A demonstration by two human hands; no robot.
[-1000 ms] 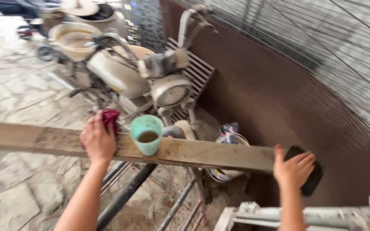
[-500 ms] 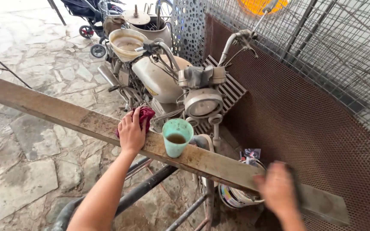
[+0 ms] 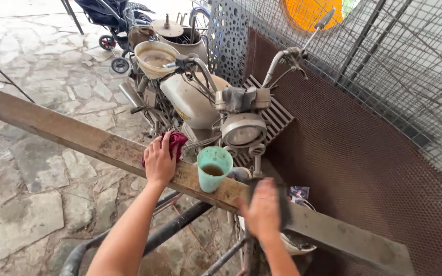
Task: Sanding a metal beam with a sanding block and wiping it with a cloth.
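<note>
Soft daylight, motion-blurred right hand (image 3: 263,210)
</note>
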